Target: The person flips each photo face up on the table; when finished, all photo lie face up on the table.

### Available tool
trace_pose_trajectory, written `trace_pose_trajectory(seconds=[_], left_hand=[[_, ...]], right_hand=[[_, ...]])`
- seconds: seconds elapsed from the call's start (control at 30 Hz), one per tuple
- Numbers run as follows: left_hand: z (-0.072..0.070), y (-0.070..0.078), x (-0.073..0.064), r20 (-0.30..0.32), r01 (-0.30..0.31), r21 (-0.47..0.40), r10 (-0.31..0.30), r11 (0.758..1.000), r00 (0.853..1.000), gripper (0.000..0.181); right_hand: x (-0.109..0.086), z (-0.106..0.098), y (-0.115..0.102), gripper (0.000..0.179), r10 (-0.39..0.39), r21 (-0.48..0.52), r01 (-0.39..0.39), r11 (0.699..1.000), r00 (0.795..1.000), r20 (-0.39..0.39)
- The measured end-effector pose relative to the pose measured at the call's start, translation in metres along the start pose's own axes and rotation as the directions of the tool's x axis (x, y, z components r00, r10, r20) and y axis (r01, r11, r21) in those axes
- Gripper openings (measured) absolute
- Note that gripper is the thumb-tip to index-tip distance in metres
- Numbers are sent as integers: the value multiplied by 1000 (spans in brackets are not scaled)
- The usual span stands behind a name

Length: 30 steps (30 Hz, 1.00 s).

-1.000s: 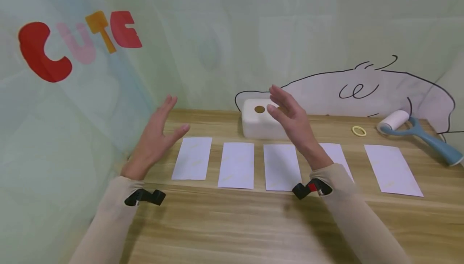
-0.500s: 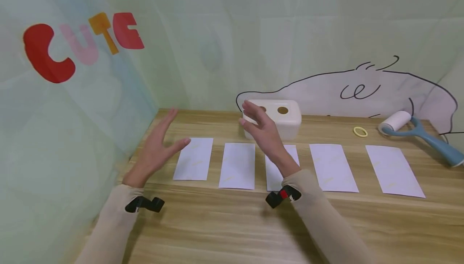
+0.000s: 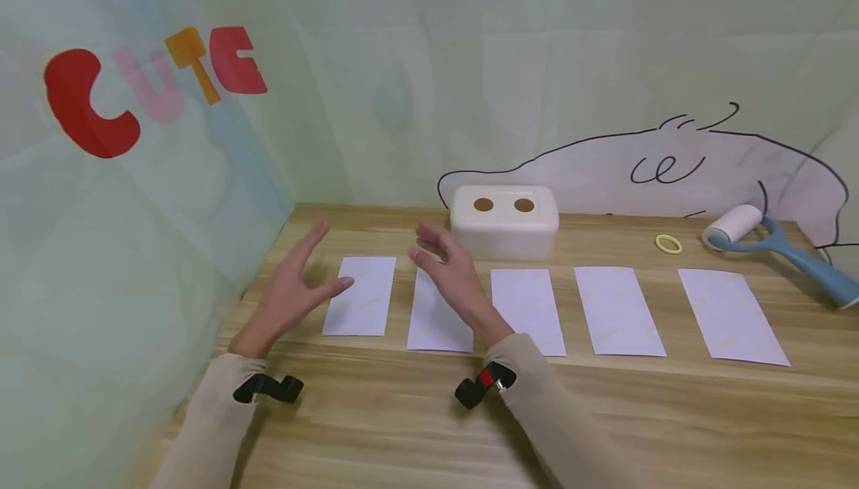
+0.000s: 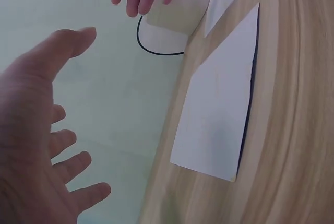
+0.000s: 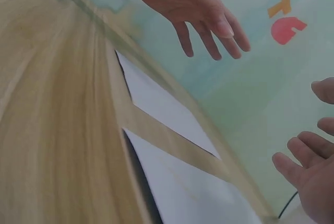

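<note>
Where the counter (image 3: 376,422) ends at the far left, I see a pale cloth (image 3: 121,288) hanging alongside it with the letters CUTE (image 3: 153,90) on it. Beside that, the left hand (image 3: 285,295) is held in the air, thumb and fingers spread wide, holding nothing. Its thumb overlaps the first sheet (image 3: 359,314) in my head view, though the left wrist view shows it clear of any paper.

Next to the right I have the right hand (image 3: 452,269), its fingers bent a little, thumb apart from them and nothing between; it covers part of the second sheet (image 3: 436,329). I take the two palms, roughly facing each other, to be raised so that neither disturbs the paper.

Just beyond the third sheet (image 3: 526,314) stands a white box (image 3: 503,239), its two round holes facing up, perhaps set far back to keep the row free. The fourth sheet (image 3: 619,310) lies flat, then, farther back, a yellow ring (image 3: 668,244). The fifth sheet (image 3: 733,317) ends the row; I judge the gaps keep each sheet separate. At the far right lies a roller (image 3: 738,222), its blue handle (image 3: 812,273) angled nearward, probably for easy reach.
</note>
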State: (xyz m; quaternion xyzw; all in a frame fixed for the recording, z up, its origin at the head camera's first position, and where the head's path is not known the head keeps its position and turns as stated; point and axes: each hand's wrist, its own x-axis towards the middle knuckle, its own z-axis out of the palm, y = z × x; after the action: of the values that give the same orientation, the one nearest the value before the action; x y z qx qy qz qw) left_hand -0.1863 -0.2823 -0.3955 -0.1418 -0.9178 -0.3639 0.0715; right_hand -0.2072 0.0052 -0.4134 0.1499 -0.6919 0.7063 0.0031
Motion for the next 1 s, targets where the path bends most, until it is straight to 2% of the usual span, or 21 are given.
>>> trace_pose_trajectory(seconds=[0.2, 0.43, 0.57, 0.7, 0.9, 1.0], left_hand=[[6, -8, 0, 37, -13, -3, 13, 1000, 999, 103], [11, -13, 1, 164, -55, 15, 52, 998, 985, 113], [13, -17, 1, 211, -63, 3, 61, 998, 975, 114], [14, -19, -1, 259, -49, 38, 38, 998, 965, 110], [16, -20, -5, 308, -98, 124, 56, 987, 950, 95], [16, -20, -8, 322, -97, 140, 48, 985, 946, 91]], right_hand=[[-2, 12, 10, 53, 51, 22, -50, 998, 999, -10], [-4, 18, 20, 53, 112, 3, -112, 994, 993, 28], [-5, 23, 24, 54, 144, -33, -142, 989, 988, 54], [-8, 28, 24, 56, 199, -99, -190, 977, 975, 94], [-12, 33, 24, 55, 250, -179, -227, 957, 961, 119], [-14, 36, 24, 56, 266, -215, -232, 949, 953, 147]])
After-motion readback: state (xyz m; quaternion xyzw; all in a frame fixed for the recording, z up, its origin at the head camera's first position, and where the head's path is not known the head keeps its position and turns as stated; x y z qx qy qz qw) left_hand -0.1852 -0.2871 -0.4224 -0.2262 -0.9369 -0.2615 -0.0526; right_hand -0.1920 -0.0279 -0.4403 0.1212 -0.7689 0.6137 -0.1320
